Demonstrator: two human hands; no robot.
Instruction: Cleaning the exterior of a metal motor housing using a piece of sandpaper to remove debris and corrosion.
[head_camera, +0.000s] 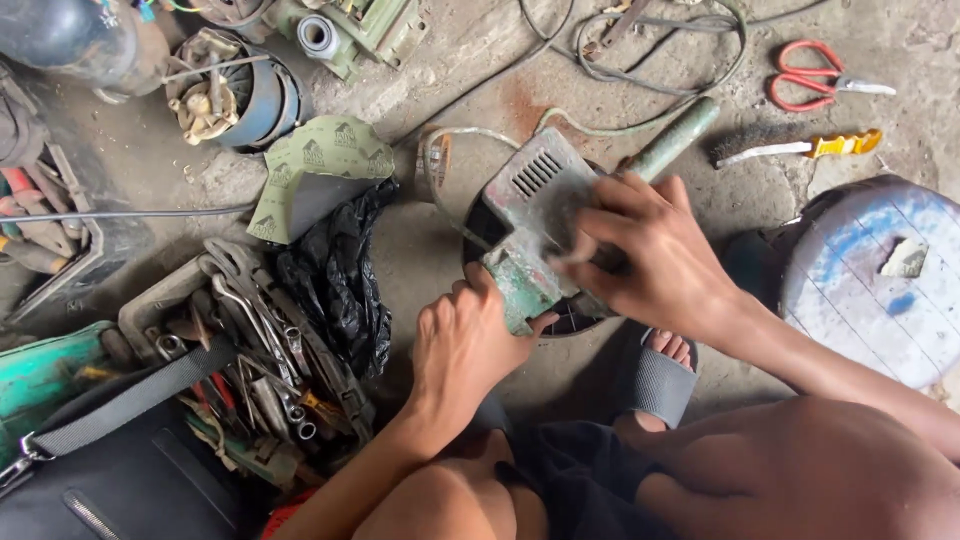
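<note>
Head view: left hand has its grip closed around the lower corner of a worn green-grey motor housing, which sits on the concrete floor just ahead of a sandalled foot. Right hand presses on the housing's right side, fingers bent around a blurred item I cannot identify. Wrenches lie left; red scissors and a wire brush lie well apart, upper right.
</note>
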